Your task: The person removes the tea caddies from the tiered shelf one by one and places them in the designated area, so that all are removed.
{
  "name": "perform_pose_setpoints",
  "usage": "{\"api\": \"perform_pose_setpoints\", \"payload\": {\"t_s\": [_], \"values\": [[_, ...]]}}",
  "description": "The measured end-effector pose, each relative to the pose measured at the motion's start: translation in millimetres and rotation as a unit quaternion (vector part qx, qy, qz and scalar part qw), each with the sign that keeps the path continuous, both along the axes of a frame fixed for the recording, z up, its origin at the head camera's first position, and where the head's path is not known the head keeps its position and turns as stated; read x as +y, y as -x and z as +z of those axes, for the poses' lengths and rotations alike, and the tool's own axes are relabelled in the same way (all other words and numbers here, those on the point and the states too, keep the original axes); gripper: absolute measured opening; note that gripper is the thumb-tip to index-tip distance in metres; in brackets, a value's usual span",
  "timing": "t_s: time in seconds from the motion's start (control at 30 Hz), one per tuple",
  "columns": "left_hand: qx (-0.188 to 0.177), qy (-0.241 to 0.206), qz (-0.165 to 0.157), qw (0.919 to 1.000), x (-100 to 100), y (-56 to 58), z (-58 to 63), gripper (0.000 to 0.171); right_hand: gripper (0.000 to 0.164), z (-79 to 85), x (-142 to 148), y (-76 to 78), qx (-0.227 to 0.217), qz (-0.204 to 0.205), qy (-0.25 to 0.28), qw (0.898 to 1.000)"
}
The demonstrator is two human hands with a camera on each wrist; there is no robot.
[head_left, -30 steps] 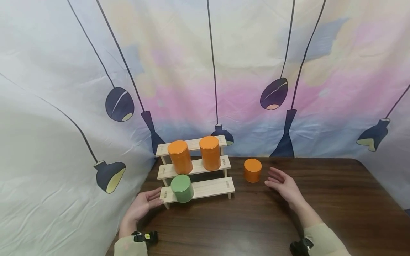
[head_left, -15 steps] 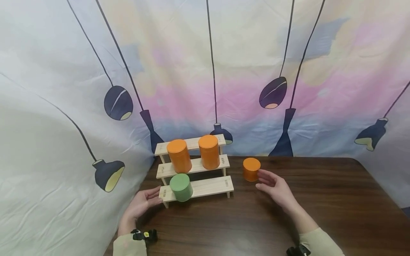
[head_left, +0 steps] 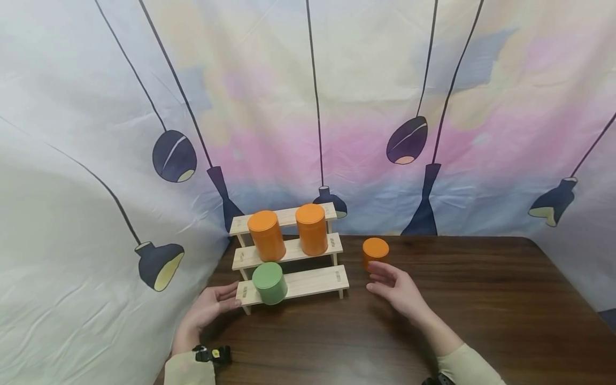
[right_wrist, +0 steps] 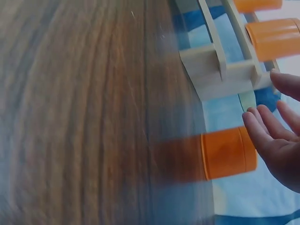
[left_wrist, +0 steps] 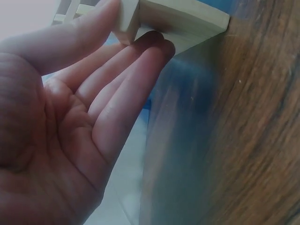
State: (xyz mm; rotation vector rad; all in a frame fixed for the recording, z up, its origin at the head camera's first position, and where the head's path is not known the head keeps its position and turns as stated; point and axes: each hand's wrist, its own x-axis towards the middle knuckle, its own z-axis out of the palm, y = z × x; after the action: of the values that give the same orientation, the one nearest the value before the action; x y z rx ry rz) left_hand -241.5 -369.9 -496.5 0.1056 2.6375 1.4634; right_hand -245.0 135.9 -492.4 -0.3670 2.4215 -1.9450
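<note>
A three-step wooden display rack (head_left: pixel 315 282) stands on the dark wood table (head_left: pixel 308 342). My left hand (head_left: pixel 208 309) holds the left end of its lowest step, thumb on one side and fingers on the other, as the left wrist view shows. A green tin (head_left: pixel 269 283) stands upright on that step, near its left end. Two taller orange tins (head_left: pixel 266 235) are upright on the middle step. Right of the rack, a short orange tin (head_left: pixel 375 248) stands on the table. My right hand (head_left: pixel 401 294) is just in front of this tin, fingers loosely extended and holding nothing, partly covering its lower side.
Behind the table hangs a cloth (head_left: pixel 366 107) printed with pendant lamps, and it continues along the left side. The back edge of the table runs close behind the short orange tin. The top step (head_left: pixel 284 216) of the rack bears nothing.
My right hand has moved left, from beside the short orange tin to in front of it. The left hand stays at the rack's end. The tins keep their places.
</note>
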Motion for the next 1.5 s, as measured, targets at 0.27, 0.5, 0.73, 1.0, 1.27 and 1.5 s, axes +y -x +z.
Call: {"api": "perform_pose_setpoints", "payload": {"t_s": [0.27,0.5,0.73,1.0,1.27,1.5], "values": [[-0.004,0.054,0.004,0.9985,1,-1.2,10.6,0.063,0.053,-0.9,-26,-3.9,-0.006,0.042,0.008,0.999],[-0.01,0.082,0.006,0.9966,1,0.2,16.9,0.063,0.053,1.5,-51,-2.9,-0.01,0.079,0.011,0.997],[-0.009,0.086,-0.001,0.9962,-1,2.7,16.6,0.063,0.049,4.5,-78,-4.1,0.001,0.112,0.022,0.993],[-0.024,0.07,0.011,0.9972,-1,3.8,12.3,0.065,0.046,4.6,-109,-0.5,0.006,0.091,0.054,0.994],[-0.027,0.069,0.01,0.9972,-1,3.3,10.9,0.066,0.047,3.6,-138,7.5,0.012,0.088,0.085,0.992],[-0.018,0.063,-0.005,0.9978,-2,2.5,9.6,0.066,0.052,1.7,-164,10.7,0.007,0.107,0.095,0.99]]}}
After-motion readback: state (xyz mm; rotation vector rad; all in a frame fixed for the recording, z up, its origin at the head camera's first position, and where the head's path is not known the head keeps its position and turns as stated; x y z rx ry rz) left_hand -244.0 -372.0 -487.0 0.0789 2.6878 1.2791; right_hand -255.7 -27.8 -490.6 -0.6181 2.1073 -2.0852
